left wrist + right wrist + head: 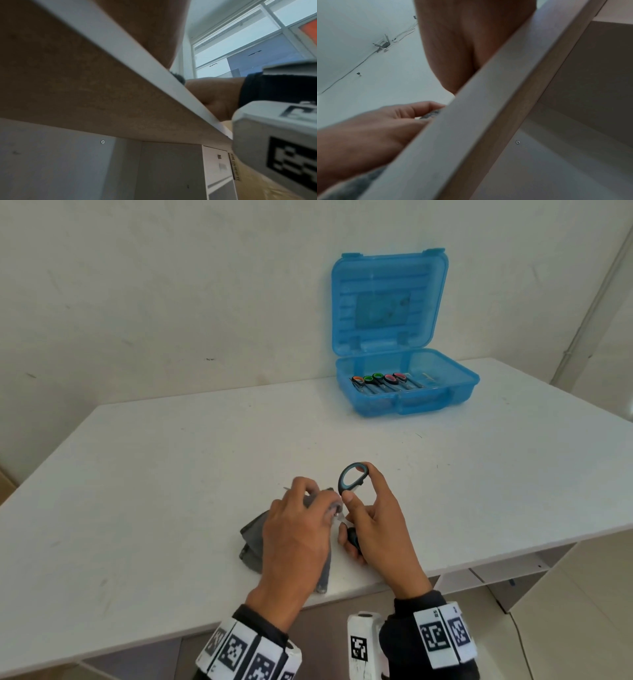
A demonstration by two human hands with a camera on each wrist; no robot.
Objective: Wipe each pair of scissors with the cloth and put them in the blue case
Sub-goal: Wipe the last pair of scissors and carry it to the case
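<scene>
My right hand (368, 508) grips a pair of scissors (352, 477) with dark grey and blue handles; one loop stands above the thumb, the other lies inside the curled fingers. My left hand (301, 508) holds the grey cloth (251, 539) bunched round the blades, whose tip pokes out to the left. Both hands are near the table's front edge. The blue case (407, 385) stands open at the back right, with several scissors (380, 381) lying side by side in its base. In the right wrist view the left hand (388, 119) pinches the cloth (430, 115) behind the table edge.
The white table (171, 474) ends just below my wrists. The case lid (387, 299) leans up against the wall. Both wrist views look from under the table edge (137, 60), showing its underside and a window.
</scene>
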